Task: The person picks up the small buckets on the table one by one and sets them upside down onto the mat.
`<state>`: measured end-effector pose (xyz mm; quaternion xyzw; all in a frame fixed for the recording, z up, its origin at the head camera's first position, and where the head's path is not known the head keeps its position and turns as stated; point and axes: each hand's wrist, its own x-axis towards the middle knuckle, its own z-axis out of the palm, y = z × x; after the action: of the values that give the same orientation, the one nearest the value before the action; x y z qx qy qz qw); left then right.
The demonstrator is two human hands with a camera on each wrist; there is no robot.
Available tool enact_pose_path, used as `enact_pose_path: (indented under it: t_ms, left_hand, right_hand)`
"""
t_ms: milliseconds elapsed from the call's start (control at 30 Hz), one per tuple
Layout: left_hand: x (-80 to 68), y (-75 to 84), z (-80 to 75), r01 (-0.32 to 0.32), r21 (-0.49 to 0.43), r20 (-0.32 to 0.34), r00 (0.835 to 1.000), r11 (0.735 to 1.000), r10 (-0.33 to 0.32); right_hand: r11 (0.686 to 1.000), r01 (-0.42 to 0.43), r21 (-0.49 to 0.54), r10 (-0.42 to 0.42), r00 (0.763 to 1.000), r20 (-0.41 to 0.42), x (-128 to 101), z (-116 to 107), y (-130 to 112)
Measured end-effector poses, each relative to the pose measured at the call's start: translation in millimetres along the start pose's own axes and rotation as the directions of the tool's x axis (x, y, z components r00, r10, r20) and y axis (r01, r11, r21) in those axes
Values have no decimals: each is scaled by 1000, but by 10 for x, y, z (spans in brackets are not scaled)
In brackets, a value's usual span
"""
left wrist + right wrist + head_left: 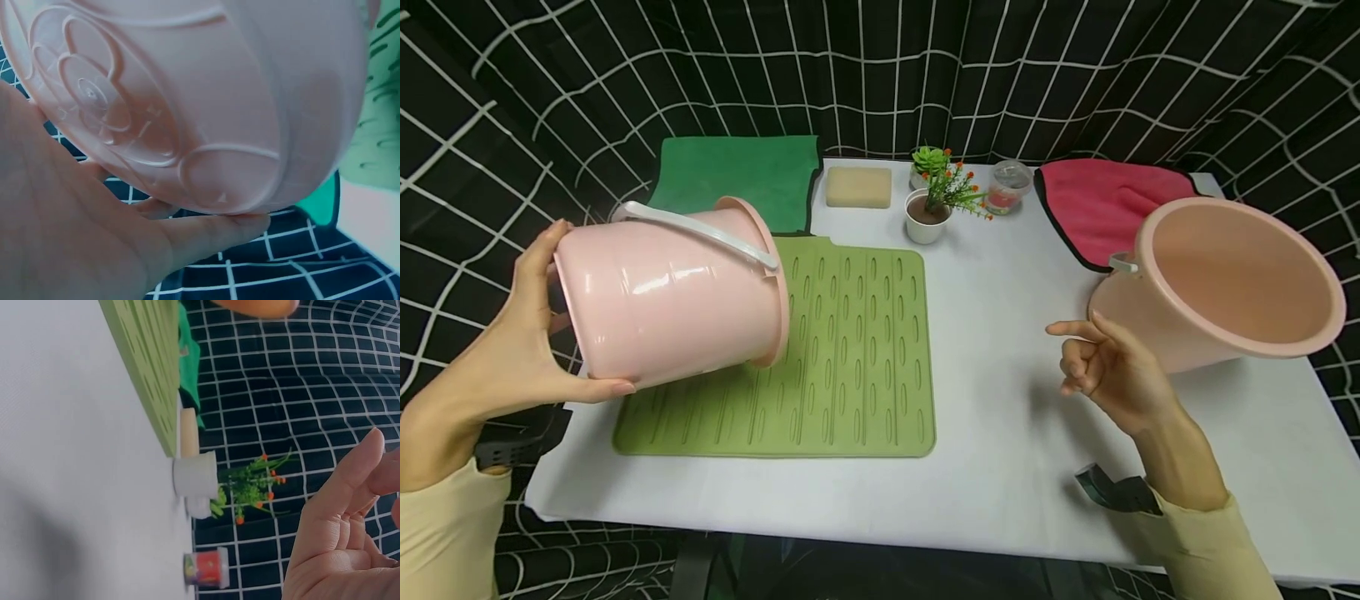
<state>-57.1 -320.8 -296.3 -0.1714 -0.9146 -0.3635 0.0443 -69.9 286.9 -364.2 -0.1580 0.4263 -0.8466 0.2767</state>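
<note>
Left hand (512,350) at 9 o'clock cups the base of a pink bucket (670,292), thumb under, fingers behind, so it's tipped sideways, mouth toward 3 o'clock, rim over the green mat (850,358); white handle (700,229) lies on top. Right hand (1108,367) at 4 o'clock, loosely curled, grasps nothing, just beside a second pink bucket (1225,283), tilted on the white table (1000,467), mouth facing up toward the camera.

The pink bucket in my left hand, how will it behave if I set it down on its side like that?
The pink bucket would probably roll: its wall is round and smooth. It looks light, since the left hand alone holds it tilted by its base. The glossy plastic may slip, though the green mat below looks ribbed.
</note>
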Motion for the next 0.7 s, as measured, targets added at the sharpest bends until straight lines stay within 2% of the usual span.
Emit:
enact_pose_path:
  t_ms: [233, 300, 500, 567, 700]
  left_hand:
    - [-42, -2, -133, 61, 144, 17, 998, 988, -64]
    - [-43, 19, -170, 76, 157, 16, 997, 985, -79]
    - [-63, 16, -245, 46, 164, 11, 999, 985, -49]
    - [-86, 12, -269, 55, 171, 11, 998, 984, -58]
    - [-114, -12, -296, 84, 246, 8, 996, 966, -88]
  right_hand:
    - [999, 27, 22, -27, 1000, 5, -7, -18, 16]
    - [1000, 26, 16, -26, 1000, -4, -9, -21, 21]
    - [999, 23, 22, -23, 1000, -9, -13, -46, 32]
    - [999, 22, 35, -22, 1000, -5, -14, -57, 39]
    - [998, 26, 56, -26, 1000, -8, -17, -72, 47]
